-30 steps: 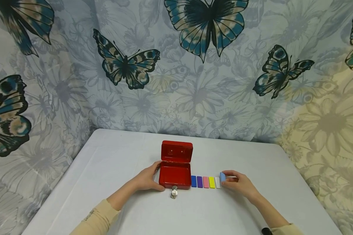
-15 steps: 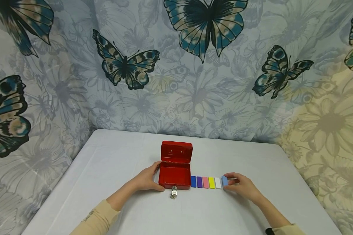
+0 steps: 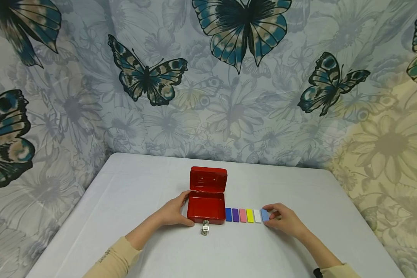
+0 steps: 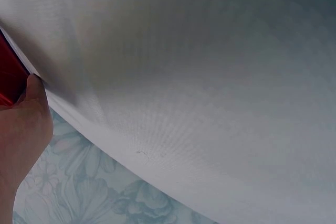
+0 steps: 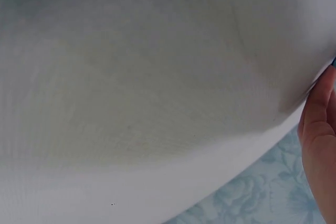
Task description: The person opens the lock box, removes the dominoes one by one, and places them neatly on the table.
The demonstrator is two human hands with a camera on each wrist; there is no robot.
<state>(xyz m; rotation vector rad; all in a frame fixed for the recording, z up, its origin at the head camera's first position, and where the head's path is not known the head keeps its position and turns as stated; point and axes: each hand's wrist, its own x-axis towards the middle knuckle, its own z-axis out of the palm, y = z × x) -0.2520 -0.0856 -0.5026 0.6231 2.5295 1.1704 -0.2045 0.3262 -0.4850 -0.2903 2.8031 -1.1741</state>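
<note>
A red metal cash box lies on the table with its lid raised at the back; its tray holds nothing visible. My left hand grips the left side of the box, thumb at the front corner and fingers toward the back. To the right of the box runs a row of small flat blocks: dark blue, purple, pink, yellow and white. At the row's right end, my right hand pinches a light blue block beside the white one.
A metal latch hangs from the front of the box. The white cloth-covered table meets butterfly-patterned walls behind and at both sides.
The light blue block, tilted over the white one's edge earlier, moved slightly right with my right hand and now lies flat at the row's end. My left hand and the box stayed put.
</note>
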